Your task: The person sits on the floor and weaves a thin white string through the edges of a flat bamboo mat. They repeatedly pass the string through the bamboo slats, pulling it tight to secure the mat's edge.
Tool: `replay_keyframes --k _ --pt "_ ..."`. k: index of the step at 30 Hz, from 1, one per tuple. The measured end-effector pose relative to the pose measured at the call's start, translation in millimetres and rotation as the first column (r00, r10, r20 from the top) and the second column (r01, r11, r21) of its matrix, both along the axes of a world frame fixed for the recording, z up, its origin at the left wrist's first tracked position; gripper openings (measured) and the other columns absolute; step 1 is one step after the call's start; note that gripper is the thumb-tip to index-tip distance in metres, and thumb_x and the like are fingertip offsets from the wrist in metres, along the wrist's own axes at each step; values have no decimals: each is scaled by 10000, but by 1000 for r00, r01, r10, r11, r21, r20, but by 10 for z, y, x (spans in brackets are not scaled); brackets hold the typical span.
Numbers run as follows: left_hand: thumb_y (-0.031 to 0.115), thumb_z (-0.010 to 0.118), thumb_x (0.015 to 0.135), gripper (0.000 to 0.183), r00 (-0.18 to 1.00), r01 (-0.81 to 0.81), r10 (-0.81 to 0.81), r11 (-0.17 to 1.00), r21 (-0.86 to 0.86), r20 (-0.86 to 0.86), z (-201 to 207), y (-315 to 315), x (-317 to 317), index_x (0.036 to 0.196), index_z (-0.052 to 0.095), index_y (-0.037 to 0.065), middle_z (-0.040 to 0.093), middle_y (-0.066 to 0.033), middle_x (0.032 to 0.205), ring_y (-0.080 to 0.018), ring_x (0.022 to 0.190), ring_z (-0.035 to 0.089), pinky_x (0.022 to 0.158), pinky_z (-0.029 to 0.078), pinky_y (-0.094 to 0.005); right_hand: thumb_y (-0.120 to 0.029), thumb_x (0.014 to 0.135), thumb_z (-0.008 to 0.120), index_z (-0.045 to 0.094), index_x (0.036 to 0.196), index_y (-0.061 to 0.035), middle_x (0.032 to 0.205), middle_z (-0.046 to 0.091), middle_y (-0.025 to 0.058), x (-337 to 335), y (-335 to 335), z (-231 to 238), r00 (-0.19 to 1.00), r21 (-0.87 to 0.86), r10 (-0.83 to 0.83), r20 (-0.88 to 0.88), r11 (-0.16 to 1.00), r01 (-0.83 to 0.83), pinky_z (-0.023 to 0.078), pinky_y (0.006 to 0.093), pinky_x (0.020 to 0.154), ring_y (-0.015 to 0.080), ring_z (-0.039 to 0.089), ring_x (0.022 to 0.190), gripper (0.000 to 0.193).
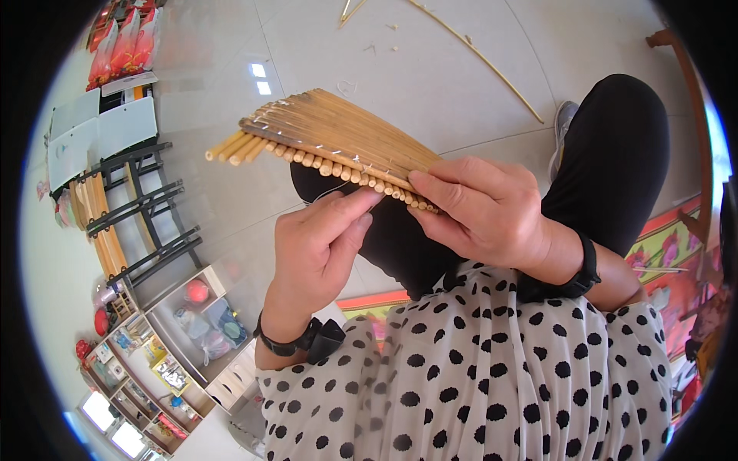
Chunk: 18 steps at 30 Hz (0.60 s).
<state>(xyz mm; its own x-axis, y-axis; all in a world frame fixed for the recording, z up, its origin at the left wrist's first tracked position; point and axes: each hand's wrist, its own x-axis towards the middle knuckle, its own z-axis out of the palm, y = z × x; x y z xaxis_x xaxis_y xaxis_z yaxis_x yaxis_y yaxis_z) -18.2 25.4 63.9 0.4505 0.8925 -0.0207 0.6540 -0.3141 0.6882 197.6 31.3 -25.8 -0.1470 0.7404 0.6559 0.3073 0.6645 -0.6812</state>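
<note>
A panel of straw-coloured plant stalks (350, 131), laid side by side and stitched with white thread near their cut ends, is held up over my lap. My right hand (484, 203) grips its right end, thumb on top and fingers beneath. Below the row of cut ends, my left hand (323, 242) is closed in a pinch, its fingertips at the panel's lower edge. A fine white thread (332, 189) shows beside it. Whatever sits between the left fingertips is too small or hidden to make out. Several stalks (234, 147) stick out further at the panel's left end.
One long loose stalk (484, 61) lies on the tiled floor (323, 46) beyond the panel, with small scraps near it. My dark-trousered knee (623, 123) is raised at the right. Folded black metal frames (142, 207) and a shelf unit (146, 376) stand at the left.
</note>
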Motion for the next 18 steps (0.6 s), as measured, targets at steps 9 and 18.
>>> replay_keyframes --k 9,18 --pt "-50 618 903 311 999 16 -14 998 -67 31 28 49 -13 1202 683 8 618 -100 736 -185 578 578 551 449 -279 -47 678 837 739 992 -2 881 694 93 11 9 11 1000 0 -8 10 1000 8 544 297 509 212 672 616 332" --pt "-42 624 902 342 999 29 -27 996 -82 30 13 94 -13 1232 676 28 641 -101 776 -201 596 592 553 457 -276 -50 688 829 734 997 -4 894 684 84 31 34 3 1000 -6 -10 18 1000 10 546 300 518 215 668 631 326"
